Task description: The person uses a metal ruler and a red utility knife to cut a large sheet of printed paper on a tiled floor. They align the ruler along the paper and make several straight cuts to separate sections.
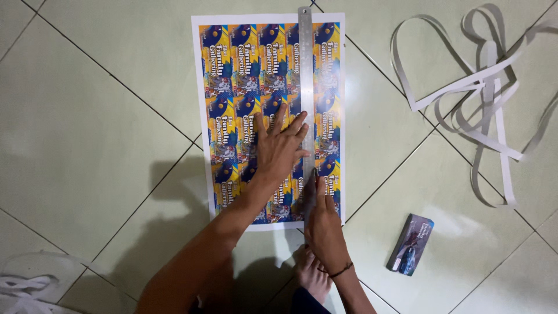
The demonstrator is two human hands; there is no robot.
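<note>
Nearest the lens, low centre: right hand (323, 218), fingers curled shut around something slim, probably a craft knife, though too hidden to tell for sure; index finger stretched forward along the steel ruler (306, 104). Bare foot (311, 273) tucked just under that wrist. Left hand (280, 148) spread flat mid-frame, fingers splayed open, pinning both ruler and printed sheet (267, 116) to the tiled floor (104, 128). Sheet lay centre to upper centre, glossy, thin, light, with white margins and rows of blue and yellow cards; likely to slide on smooth tile and to crease if lifted by one corner, so best held down flat or raised by two edges. Ruler stiff, narrow, matte metal, running top to bottom right of the sheet's middle. Limp white paper strips (476, 93) curled at upper right. Stack of cut cards (410, 244) lower right, well apart.
</note>
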